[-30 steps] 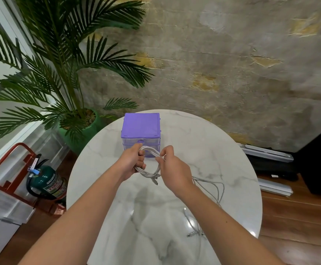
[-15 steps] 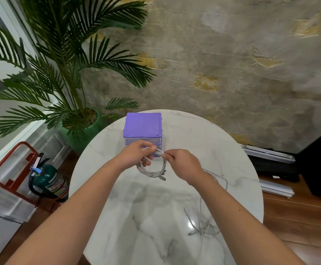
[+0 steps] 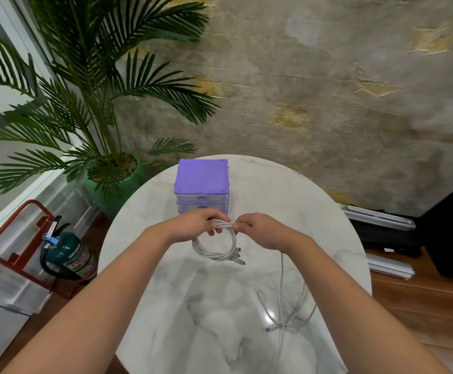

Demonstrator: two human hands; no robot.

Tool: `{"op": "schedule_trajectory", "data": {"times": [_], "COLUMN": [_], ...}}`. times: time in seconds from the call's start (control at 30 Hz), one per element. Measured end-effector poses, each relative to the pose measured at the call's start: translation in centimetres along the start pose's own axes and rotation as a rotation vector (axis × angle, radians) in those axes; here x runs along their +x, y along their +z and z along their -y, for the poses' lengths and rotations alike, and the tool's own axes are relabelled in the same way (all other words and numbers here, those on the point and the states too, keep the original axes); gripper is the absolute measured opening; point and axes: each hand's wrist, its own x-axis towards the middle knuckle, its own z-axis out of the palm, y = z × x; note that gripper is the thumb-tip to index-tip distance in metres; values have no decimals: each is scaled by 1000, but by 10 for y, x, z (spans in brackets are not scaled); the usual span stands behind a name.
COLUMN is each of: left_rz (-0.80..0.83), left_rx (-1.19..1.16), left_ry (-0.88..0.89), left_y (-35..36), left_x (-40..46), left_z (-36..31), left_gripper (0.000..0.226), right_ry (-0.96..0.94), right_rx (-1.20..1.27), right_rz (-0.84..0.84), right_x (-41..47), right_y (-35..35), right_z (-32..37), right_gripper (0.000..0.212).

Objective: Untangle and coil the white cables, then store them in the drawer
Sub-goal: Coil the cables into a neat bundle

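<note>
Round marble counter [image 3: 314, 211] in front of me, palm plant [image 3: 85, 103] behind on the L. Purple drawer unit [image 3: 201, 182] sits at the far side of the counter, drawers closed. Coiled white cable [image 3: 214, 249] hangs just in front of it, above the counter. My L hand [image 3: 195, 225] grips top of coil, fingers curled round the strands; R hand [image 3: 260, 230] pinches same bundle beside it. Loose white cables [image 3: 284, 306] lie tangled on counter near R, under my R forearm.
</note>
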Motion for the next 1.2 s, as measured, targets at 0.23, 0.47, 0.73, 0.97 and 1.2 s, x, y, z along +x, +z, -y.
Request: {"op": "schedule_trajectory", "data": {"times": [0.23,0.47,0.73,0.97,1.2], "left_rz": [9,-151,-287,-205,-166], "left_rx": [198,-113,-635,-703,-842], "left_ry": [34,115,164,75,-32], "left_y": [10,24,36,39,29], "left_x": [0,-7,-5,-2,1], "left_z": [-14,-38,-48,-54,-44], "left_gripper": [24,21,25,21,23], "right_ry": [36,9,155,147,78], "right_rx": [267,430,774,865,982], "right_rz": [-42,-446,-401,-237,-246], "right_x": [2,2,11,15,5], "right_y": [-9,-14,17,44,45], "right_z": [-1,-2,-24,-7,-1], "right_gripper": [40,65,39,31,20]}}
